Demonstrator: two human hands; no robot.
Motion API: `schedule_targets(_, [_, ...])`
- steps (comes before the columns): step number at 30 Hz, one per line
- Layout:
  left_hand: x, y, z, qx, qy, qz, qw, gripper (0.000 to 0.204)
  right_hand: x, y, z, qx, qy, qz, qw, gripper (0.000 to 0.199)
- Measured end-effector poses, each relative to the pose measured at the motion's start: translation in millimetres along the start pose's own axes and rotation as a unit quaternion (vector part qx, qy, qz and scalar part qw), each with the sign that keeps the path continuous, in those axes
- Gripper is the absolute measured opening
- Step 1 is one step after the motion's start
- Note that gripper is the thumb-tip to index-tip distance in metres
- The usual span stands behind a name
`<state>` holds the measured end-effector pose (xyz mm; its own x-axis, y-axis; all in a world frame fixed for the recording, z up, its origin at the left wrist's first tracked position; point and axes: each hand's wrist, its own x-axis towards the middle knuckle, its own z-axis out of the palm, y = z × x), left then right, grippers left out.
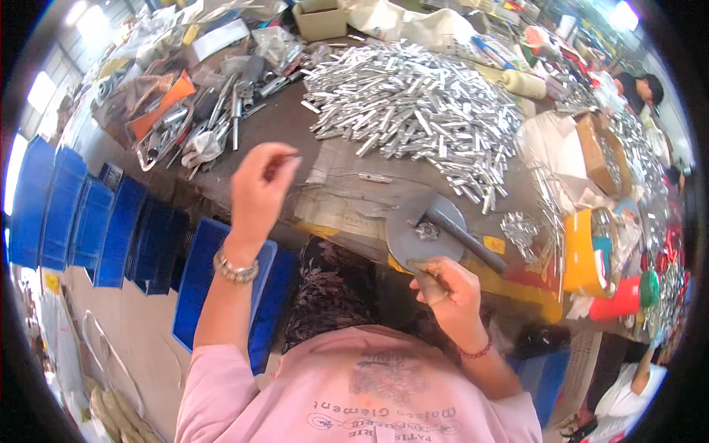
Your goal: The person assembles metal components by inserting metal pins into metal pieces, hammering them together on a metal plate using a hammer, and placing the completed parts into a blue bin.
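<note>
My left hand (264,181) is raised over the near left part of the workbench, its fingers curled together; I cannot make out whether anything small is in them. My right hand (452,295) is closed in a pinch at the bench's front edge, beside a round grey plate (402,235). The thumb and fingertips look dark, and whatever they may hold is hidden. On the plate rests a small metal piece (426,231), and a grey bar (469,240) lies slanting across the plate's right side. A single short metal tube (375,178) lies farther back.
A big heap of short silvery tubes (421,103) covers the bench's far middle. Metal tools (236,111) and an orange-handled item (166,103) lie far left. Small metal parts (519,229), a yellow container (583,251) and a red cylinder (617,299) are right. Blue bins (122,229) stand left.
</note>
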<state>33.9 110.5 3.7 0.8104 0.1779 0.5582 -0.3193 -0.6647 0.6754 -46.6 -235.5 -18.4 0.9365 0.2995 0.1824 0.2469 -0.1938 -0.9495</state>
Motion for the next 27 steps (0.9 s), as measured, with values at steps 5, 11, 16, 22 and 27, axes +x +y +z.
schedule_targets(5, [42,11,84,0.046,-0.155,0.051,0.985,0.025,-6,-15,-8,-0.025,0.021,-0.062,0.998,0.017])
schedule_targets(11, [57,0,109,0.118,-0.162,0.061,0.978,0.029,-33,-29,-55,-0.153,0.096,-0.089,0.980,0.021])
schedule_targets(16, [47,32,79,-0.239,-0.162,-0.175,0.941,0.037,-38,-7,-139,-0.369,0.283,0.000,0.886,0.027])
schedule_targets(22, [9,75,74,-0.326,-0.220,-0.199,0.897,0.035,-10,27,-195,-0.569,0.241,0.024,0.786,0.021])
schedule_targets(27, [-19,87,70,-0.304,-0.306,-0.216,0.876,0.021,16,32,-206,-0.670,0.152,-0.019,0.726,0.005])
